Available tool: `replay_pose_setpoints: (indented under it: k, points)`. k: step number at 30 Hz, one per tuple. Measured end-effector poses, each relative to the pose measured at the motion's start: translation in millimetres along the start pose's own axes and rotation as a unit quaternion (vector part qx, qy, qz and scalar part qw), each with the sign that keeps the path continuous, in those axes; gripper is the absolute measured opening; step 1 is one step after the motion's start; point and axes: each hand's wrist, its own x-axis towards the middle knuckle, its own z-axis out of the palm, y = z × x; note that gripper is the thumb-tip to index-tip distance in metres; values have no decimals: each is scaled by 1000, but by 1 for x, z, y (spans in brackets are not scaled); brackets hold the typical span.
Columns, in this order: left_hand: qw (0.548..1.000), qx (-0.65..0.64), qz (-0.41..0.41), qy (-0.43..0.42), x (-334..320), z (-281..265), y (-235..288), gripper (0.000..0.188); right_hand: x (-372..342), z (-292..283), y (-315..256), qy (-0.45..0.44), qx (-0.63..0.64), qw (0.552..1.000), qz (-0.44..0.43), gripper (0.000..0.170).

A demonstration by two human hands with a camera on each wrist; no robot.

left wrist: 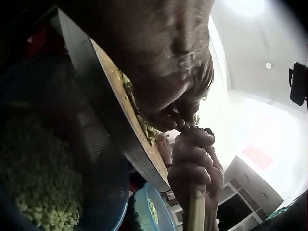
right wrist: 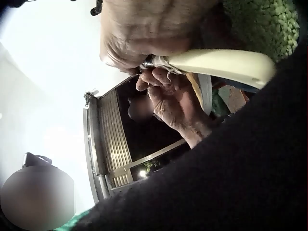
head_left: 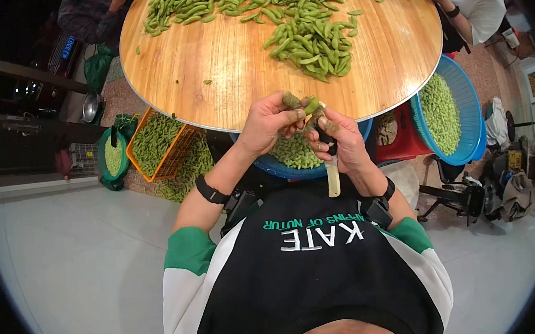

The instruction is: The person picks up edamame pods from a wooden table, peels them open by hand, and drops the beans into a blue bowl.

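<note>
Just over the table's near edge, my left hand (head_left: 267, 125) pinches a green soybean pod (head_left: 311, 106) between thumb and fingers. My right hand (head_left: 341, 136) meets it there, its fingers curled round a tool with a smooth cream handle (head_left: 333, 180) that points back toward my body. Wrapping shows where the handle (right wrist: 219, 65) enters the right hand (right wrist: 149, 29); the tool's working end is hidden by the fingers. Dark coverings wrap some fingertips of both hands. Shelled green beans (head_left: 297, 151) fill a blue basin right below the hands.
Unshelled pods (head_left: 311, 43) are heaped on the round wooden table (head_left: 211, 78). An orange crate (head_left: 182, 149) of pods stands at the left beside a green basin (head_left: 102, 155). At the right is a blue basket (head_left: 472, 118) of beans. Two other people sit across the table.
</note>
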Motion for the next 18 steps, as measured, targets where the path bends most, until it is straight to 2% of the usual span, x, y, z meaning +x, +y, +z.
replay_pose_setpoints:
  k: [1, 3, 4, 5, 6, 7, 8, 9, 10, 11, 12, 13, 15, 16, 18]
  points:
    - [1000, 0, 0, 1, 0, -1, 2, 5, 0, 0, 0, -1, 25, 1000, 10, 29]
    - [992, -82, -90, -39, 0, -3, 7, 5, -1, -1, -1, -14, 29, 999, 14, 28]
    - [992, -82, -90, -38, -1, -3, 6, 5, -2, -1, -1, -26, 32, 999, 17, 27]
    - [983, -139, -109, -50, 0, -3, 4, 5, -2, -2, -2, -25, 32, 999, 18, 27]
    - [971, -194, -128, -62, 0, -3, 3, 6, -2, -2, -3, -10, 51, 998, 30, 25]
    - [971, -194, -128, -64, 2, 1, 1, 6, -2, -3, -4, 6, 69, 997, 41, 24]
    - [999, -31, -19, -28, 4, 6, -2, 8, -2, -3, -3, 7, 68, 997, 39, 24]
    - [987, 132, 90, 11, 4, 11, -2, 11, -2, -3, -2, 22, 61, 997, 35, 23]
    - [987, 131, 90, 12, 2, 11, 2, 11, -2, -3, 0, 37, 54, 997, 31, 23]
    - [937, 309, 161, 10, -2, 11, 8, 12, -2, -3, 0, 38, 55, 997, 33, 23]
    - [850, 475, 226, 6, -4, 12, 12, 13, -2, -2, -1, 32, 70, 996, 42, 23]
    - [850, 475, 227, 6, -3, 11, 12, 13, -2, -2, -2, 26, 85, 995, 49, 23]
    - [715, 579, 393, 2, 1, 9, 9, 12, -1, -5, -1, 23, 92, 994, 45, 24]
    - [714, 579, 393, 2, 1, 11, 6, 12, 0, -6, 0, 21, 100, 994, 41, 25]
    - [802, 487, 343, 48, -3, 19, 4, 7, 0, -3, 1, 20, 99, 994, 33, 26]
